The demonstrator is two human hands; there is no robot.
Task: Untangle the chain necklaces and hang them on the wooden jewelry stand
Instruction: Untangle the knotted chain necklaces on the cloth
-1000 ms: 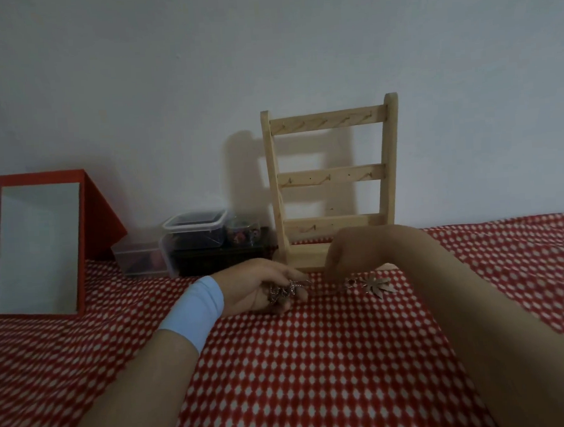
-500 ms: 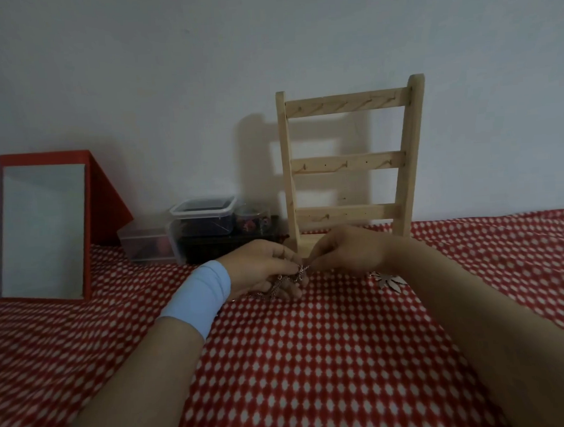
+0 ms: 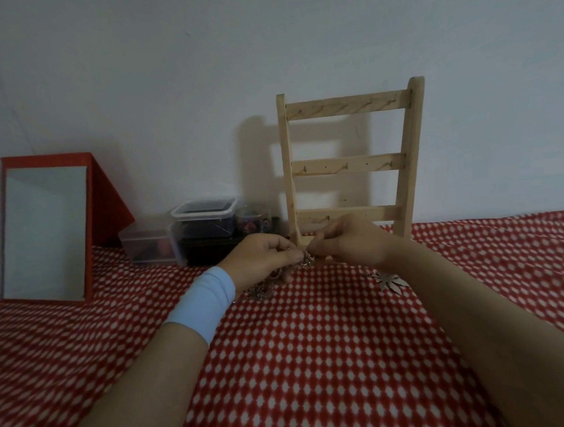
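I'm working over one red cloth [image 3: 316, 359] with white diamonds, spreading right across the surface. One wooden jewelry stand [image 3: 348, 164] is standing upright at the back by the wall, three rails showing, nothing hanging on them. One red-framed mirror [image 3: 44, 231] is leaning at far left. Between the two I'm counting three clear containers: a low tub [image 3: 148, 243] holding something reddish and blurred, a lidded tub [image 3: 203, 221] of dark contents sitting on a black box [image 3: 207, 251], and a small round jar [image 3: 253, 220] of colourful bits.

Both hands are meeting just in front of the stand's base. My left hand [image 3: 260, 257], with a pale blue wristband [image 3: 202, 302], is curling around the tangled chain necklaces [image 3: 267, 288], the clump trailing onto the cloth beneath my palm; how many chains, I can't tell. My right hand [image 3: 348, 242] is pinching a strand at the tangle's right end. One leaf-shaped pendant [image 3: 390, 281] is lying on the cloth under my right wrist.
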